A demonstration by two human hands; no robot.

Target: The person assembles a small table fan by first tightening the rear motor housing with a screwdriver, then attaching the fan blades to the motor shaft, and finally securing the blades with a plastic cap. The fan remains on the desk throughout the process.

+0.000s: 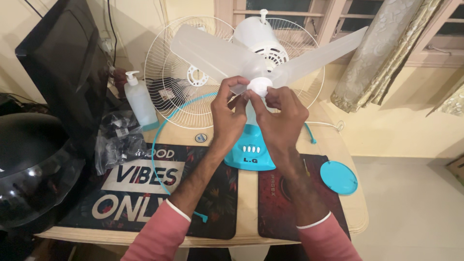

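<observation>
A small table fan stands on the table with a turquoise base (249,153), a white motor housing (261,36) and translucent white blades (212,53). At the blade hub sits a round white cap (258,87). My left hand (228,113) and my right hand (278,113) both pinch this cap with their fingertips, in front of the blades. The rear wire guard (297,79) stays on the fan. The loose front wire guard (179,72) leans behind, to the left.
A turquoise ring trim (155,154) and a round turquoise disc (338,177) lie on the beige table (338,140). Two mats (145,188) cover its front. A pump bottle (140,101), a plastic bag (118,140), a black monitor (67,63) and a dark helmet (29,169) crowd the left. Curtain at right.
</observation>
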